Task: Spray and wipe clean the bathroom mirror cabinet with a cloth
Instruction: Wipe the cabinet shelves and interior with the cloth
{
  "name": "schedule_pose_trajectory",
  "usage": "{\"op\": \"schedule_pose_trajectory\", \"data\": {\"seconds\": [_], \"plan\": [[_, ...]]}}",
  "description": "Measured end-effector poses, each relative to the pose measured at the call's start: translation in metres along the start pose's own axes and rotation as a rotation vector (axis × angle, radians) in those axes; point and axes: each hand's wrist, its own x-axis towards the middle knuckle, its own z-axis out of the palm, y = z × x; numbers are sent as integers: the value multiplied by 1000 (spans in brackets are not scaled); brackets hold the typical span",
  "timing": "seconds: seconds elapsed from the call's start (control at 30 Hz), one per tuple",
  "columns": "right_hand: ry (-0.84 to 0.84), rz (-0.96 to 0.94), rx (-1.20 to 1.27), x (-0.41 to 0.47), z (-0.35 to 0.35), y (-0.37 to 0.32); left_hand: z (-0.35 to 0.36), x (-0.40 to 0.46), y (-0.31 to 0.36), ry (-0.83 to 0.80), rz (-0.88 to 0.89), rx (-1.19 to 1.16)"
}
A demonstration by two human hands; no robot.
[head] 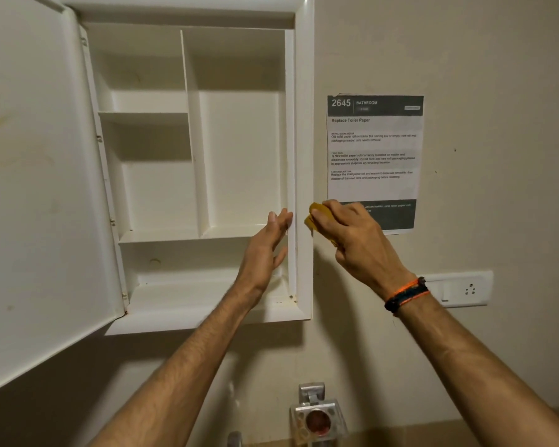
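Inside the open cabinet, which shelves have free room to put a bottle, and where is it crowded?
All shelves of the cabinet look bare: upper left shelf, the middle shelf either side of the vertical divider, and the bottom shelf. It is crowded only at the right frame, where the left hand rests and the right hand presses a yellow cloth.

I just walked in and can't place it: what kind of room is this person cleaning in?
Most likely a bathroom. A white wall cabinet hangs open, a printed sheet beside it is headed "BATHROOM", and a metal holder is fixed to the wall below.
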Motion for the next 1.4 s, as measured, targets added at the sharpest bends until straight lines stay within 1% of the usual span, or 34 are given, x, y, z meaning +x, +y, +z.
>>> {"op": "schedule_pose_trajectory", "data": {"seconds": [0.13,0.27,0.37,0.47,0.67,0.9,1.0,1.2,1.33,1.4], "plan": [[-61,-61,-28,-13,1,0,1,0,-1,4,10,19],[15,-27,-37,0,-5,2,1,0,-1,8,8,14],[6,-45,-110,9,-5,-1,1,0,0,5,0,7],[-26,-82,-155,-2,-2,-2,2,-1,2,3,1,24],[44,-98,-215,10,-6,1,3,-1,3,8,0,32],[17,-129,-253,7,-3,1,3,-1,2,8,-2,22],[-28,-118,-282,15,-6,4,2,-1,2,4,1,25],[-22,-99,-304,12,-7,1,2,0,0,12,12,34],[-60,-32,-313,23,-12,1,3,0,0,8,16,37],[-85,-31,-337,23,-12,-1,2,-1,0,7,18,35]]}}
